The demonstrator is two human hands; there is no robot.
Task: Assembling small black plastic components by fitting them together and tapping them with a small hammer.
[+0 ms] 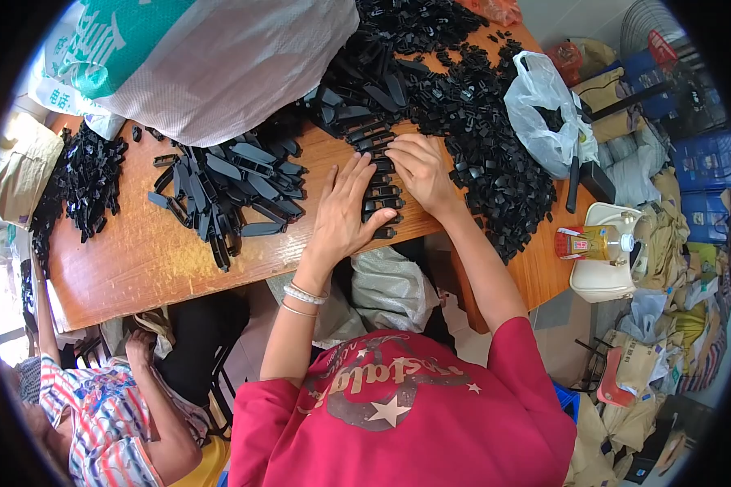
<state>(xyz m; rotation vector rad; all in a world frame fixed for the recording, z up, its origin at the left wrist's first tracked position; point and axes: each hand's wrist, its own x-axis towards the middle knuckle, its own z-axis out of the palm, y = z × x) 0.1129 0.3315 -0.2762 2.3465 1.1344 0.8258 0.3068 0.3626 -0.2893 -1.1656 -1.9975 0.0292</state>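
A row of slim black plastic parts [382,192] lies side by side near the table's front edge, between my two hands. My left hand [343,209] rests along the row's left side, its fingers stretched out and its thumb apart, touching the lower parts. At the row's upper right, my right hand [421,169] has its fingers bent and pressed together at the parts' ends. Whatever its fingertips hold is hidden. Left of my hands is a loose pile of long black plastic pieces [227,183]. Small black clips [495,178] are heaped to the right.
A large white and green woven sack [244,65] stands at the back left of the wooden table [138,284]. A white plastic bag [536,97] sits at the right. Another person [114,406] is at the lower left. Bottle [597,243] and sacks crowd the right side.
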